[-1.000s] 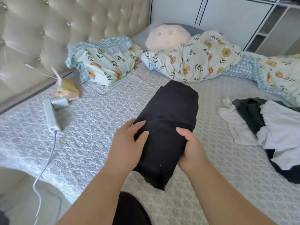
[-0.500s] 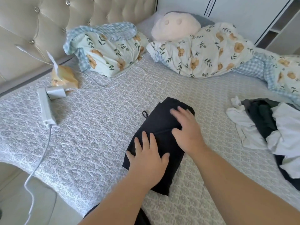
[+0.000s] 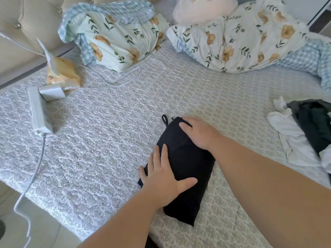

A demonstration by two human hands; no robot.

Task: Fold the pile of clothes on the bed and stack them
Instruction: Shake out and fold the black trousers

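Nearby, unfolded clothes (image 3: pixel 304 133) lie right of the black garment (image 3: pixel 186 169) under both flat, spread hands (image 3: pixel 180 158).

A home bedroom: a quilted bed (image 3: pixel 107 140) with a tufted headboard (image 3: pixel 26 20) far left and floral pillows (image 3: pixel 116 38) beyond.

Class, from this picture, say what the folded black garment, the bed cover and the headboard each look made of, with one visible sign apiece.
Folded black garment: soft matte fabric, probably knit; it creases softly. Grey patterned bed cover: quilted textile, puckered stitching. Beige tufted headboard: smooth padded upholstery, perhaps faux leather, with a slight sheen and shiny studs.
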